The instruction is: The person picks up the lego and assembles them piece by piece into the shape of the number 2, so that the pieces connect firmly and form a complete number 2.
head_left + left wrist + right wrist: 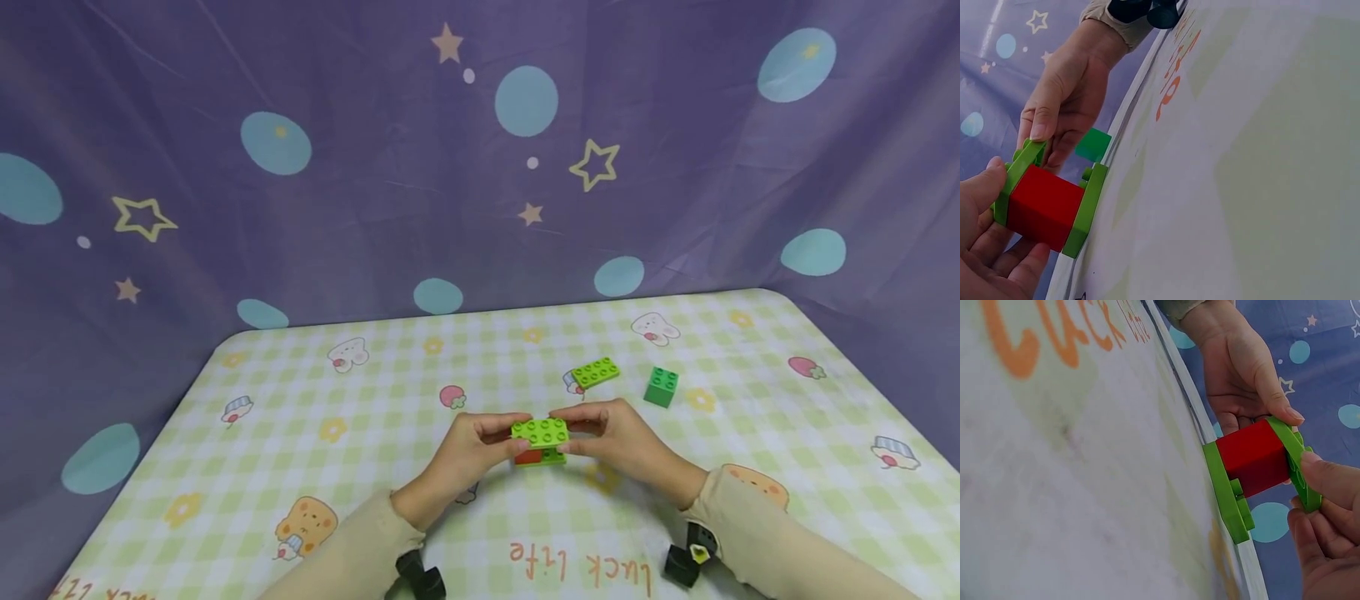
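Both hands hold a small block stack low over the table. On top is a lime green studded plate (540, 432), below it a red brick (1046, 206), and at the bottom another lime green plate (1229, 497) lying on the tablecloth. The red brick covers the left part of the bottom plate; studs show on the bare right part. My left hand (476, 442) pinches the top plate's left end between thumb and fingers, its other fingers beside the red brick. The right hand (618, 433) pinches the right end, which juts out past the brick.
Behind the hands lies a loose lime green plate (596, 372). A darker green brick (661, 387) stands to its right. The table wears a checked cloth (390, 467), and a purple curtain (360, 225) hangs beyond its far edge. Black devices (684, 560) sit under the wrists.
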`<state>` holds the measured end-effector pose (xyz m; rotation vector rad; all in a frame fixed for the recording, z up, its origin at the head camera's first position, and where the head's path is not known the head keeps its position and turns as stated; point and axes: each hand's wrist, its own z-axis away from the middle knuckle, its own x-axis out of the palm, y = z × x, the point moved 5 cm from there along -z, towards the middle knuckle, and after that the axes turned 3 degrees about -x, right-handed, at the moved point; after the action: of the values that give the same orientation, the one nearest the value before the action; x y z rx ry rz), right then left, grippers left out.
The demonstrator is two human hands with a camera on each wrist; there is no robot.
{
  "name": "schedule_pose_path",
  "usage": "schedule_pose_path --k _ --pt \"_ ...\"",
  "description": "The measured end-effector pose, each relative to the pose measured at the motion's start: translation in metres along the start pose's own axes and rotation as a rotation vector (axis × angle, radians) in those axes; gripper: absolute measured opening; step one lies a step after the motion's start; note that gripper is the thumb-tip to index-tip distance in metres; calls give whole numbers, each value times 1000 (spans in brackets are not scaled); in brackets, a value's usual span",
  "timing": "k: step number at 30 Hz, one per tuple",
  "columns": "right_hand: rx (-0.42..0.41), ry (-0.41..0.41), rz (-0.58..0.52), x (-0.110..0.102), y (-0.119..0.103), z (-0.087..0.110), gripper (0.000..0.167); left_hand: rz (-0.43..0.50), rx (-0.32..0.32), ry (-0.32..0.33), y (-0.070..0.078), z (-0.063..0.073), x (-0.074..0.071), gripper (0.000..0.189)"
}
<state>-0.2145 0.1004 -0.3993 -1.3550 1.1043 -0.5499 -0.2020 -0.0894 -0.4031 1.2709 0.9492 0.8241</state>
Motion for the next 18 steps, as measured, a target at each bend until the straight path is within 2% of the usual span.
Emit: schedule_pose_path --k 6,18 --pt "3 -24 11 -2 -2 -1 41 18 18 -23 2 -1 1 39" --pt "16 -45 5 0 0 -2 42 19 -22 -10 0 -1 0 39"
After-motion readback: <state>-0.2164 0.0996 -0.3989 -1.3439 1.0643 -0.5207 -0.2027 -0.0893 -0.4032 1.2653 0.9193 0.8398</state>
